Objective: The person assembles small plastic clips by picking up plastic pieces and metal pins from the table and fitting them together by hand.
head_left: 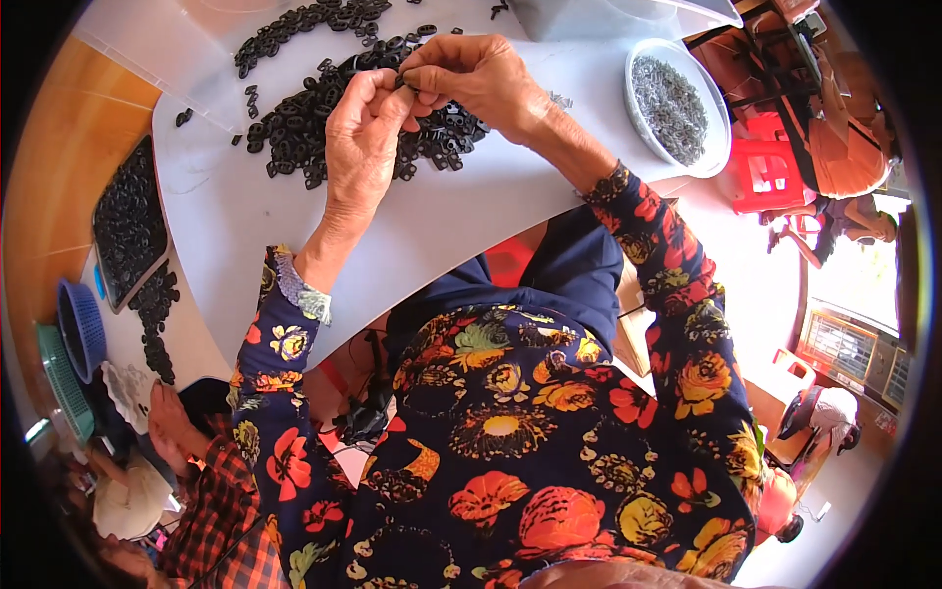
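Above the white table [226, 196], my left hand [361, 142] and my right hand [481, 83] meet fingertip to fingertip. Both pinch a small black part [399, 82], mostly covered by the fingers, so its exact shape is hard to see. Beneath and around them spreads a heap of small black parts [294, 123], looped with holes. Farther back, more such black pieces [294, 29] lie in a curved band. A round white bowl [723, 147] to my right holds many tiny clear or silvery pieces [669, 108].
Clear plastic bins stand at the back left [132, 44] and back right [628, 22]. At left are a tray of black pieces [132, 226], a blue basket [83, 329] and a green basket [64, 383]. A person in plaid [221, 491] works there. Red stools [765, 172] stand right.
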`<state>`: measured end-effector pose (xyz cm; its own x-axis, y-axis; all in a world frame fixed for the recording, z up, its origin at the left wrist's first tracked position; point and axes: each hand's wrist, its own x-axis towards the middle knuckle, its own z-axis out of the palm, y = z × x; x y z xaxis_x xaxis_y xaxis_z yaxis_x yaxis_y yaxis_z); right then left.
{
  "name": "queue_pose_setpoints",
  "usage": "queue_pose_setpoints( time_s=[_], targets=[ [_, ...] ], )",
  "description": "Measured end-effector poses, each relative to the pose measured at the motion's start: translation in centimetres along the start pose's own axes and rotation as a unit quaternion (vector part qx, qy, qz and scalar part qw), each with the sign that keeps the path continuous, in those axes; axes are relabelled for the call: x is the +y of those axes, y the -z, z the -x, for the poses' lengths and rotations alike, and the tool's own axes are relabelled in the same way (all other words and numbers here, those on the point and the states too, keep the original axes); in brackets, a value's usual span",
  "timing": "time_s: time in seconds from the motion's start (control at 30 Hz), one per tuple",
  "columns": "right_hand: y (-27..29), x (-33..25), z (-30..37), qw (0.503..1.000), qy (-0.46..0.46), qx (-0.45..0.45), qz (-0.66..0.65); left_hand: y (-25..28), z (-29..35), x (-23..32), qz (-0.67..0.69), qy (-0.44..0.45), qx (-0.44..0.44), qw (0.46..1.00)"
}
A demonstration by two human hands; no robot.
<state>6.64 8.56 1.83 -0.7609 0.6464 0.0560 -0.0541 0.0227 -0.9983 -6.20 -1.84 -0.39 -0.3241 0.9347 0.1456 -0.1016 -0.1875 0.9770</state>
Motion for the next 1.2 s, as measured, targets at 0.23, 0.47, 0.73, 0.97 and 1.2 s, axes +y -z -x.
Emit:
queue_pose_setpoints(
  time_s=[0.23,0.47,0.73,0.97,1.2],
  targets=[
    [0.0,0.3,1.5,0.996,0.006,0.060,0.068,-0.4,0.7,-0.3,-0.027,-0.008,-0.013,1.000],
    [1.1,0.1,2.0,0.981,0.001,0.113,0.155,-0.2,0.9,-0.3,-0.094,-0.035,-0.006,0.995],
    [0.6,0.2,4.7,0.987,0.011,0.072,0.143,-0.6,1.6,-0.3,-0.095,-0.015,-0.043,0.994],
    [-0.1,0.4,7.9,0.983,0.017,0.108,0.148,-0.3,1.2,0.8,-0.255,-0.094,-0.046,0.961],
    [0.9,1.7,11.8,0.959,0.089,0.149,0.222,2.3,-2.9,1.0,-0.575,-0.321,-0.068,0.750]
  ],
)
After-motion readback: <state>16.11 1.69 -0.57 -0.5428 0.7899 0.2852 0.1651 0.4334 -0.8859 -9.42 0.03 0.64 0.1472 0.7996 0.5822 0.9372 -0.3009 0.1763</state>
